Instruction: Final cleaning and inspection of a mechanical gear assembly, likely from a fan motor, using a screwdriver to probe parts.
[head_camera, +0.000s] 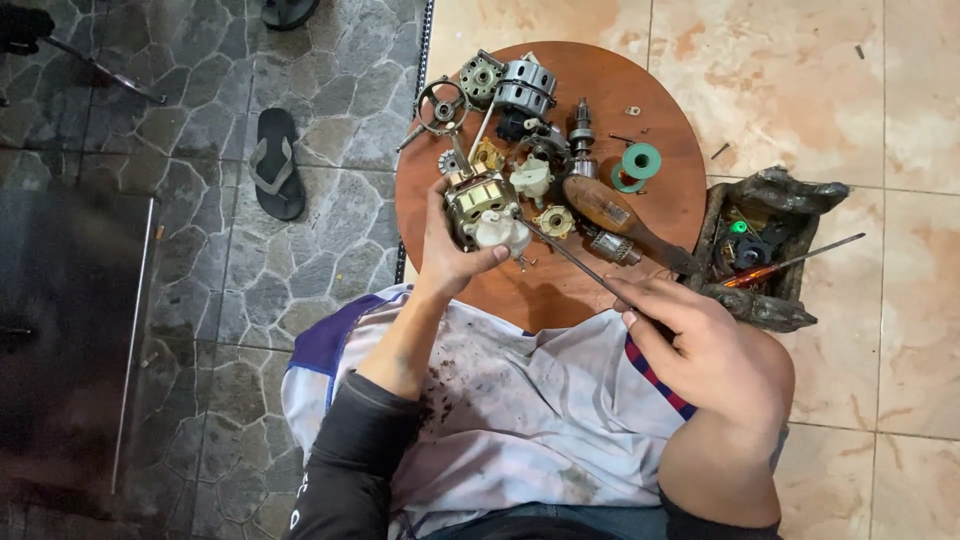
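The left hand (452, 248) is wrapped around a small electric motor (487, 212), fingers closed on its body and white plastic end, holding it just above the near edge of a round wooden table (672, 195). The right hand (690, 345) is clamped on a thin metal rod (572, 262), whose tip reaches the motor's white end, just beside the left fingertips. The work looks partly done: the motor is out of any casing, and loose parts lie spread on the table, among them a metal housing (524, 88), a wheel-shaped bracket (443, 105), a green spool (637, 165) and a wooden-handled tool (610, 212). A dirty tool tray (775, 195) sits to the right.
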